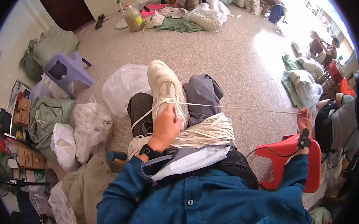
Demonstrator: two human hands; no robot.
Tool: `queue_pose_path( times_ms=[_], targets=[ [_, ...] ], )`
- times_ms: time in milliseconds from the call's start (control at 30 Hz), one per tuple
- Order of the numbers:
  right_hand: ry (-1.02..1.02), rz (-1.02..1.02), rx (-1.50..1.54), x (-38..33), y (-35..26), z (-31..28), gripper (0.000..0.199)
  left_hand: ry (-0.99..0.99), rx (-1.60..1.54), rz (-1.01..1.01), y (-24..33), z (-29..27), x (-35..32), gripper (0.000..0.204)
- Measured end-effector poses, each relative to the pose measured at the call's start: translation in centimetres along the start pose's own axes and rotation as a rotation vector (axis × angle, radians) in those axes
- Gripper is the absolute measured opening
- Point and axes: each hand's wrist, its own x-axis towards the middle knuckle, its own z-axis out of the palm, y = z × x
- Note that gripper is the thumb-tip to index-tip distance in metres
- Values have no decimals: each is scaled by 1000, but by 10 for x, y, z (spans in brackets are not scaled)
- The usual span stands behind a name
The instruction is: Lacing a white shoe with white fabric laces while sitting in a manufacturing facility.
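Fingers of the left hand (165, 127): laid on the shoe's laced front; whether they pinch the lace there cannot be told. Fingers of the right hand (304, 120): closed on the lace, well out to the right.

Floor (241, 55): speckled, bare in a wide stretch beyond the lap and between lap and right-hand bundles; left margin crowded.

Sack (58, 43): grey-green, bulging, against the left wall; contents hidden.

Chair (72, 70): purple plastic, cut-out in the back, near the sack; bounds the open floor at left.

Stool (314, 165): red plastic, under the right forearm; limits room low on that side.

Bag (91, 121): clear plastic, filled with pale goods, kind unclear.

Cord bundle (205, 131): cream, across the lap.

Jug (134, 19): yellowish, red cap, on the far floor; fill level unclear.

Cardboard box (31, 156): brown, at the left edge; interior unreadable.

Shoe (163, 78): beige, above the lap, toe pointing away, ahead of the cord bundle.

Lace (245, 107): white, stretched taut from shoe to right hand, clear above the floor.
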Motion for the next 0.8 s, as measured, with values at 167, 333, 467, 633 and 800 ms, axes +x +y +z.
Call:
queue_pose_path(
  times_ms=[167, 333, 467, 633, 800],
  targets=[
    [383, -342, -240, 10, -48, -7, 17, -54, -552, -199, -28, 5, 7, 49],
    [214, 187, -301, 48, 117, 29, 14, 44, -483, -131, -33, 17, -1, 54],
    [-273, 612, -709, -25, 332, 205, 18, 24, -483, -118, -29, 16, -1, 56],
    [-519, 607, -1114, -37, 456, 252, 18, -29, -600, -177, -29, 15, 2, 58],
    [-515, 202, -1352, -27, 486, 248, 15, -30, -567, -114, -34, 15, 0, 58]
  ],
)
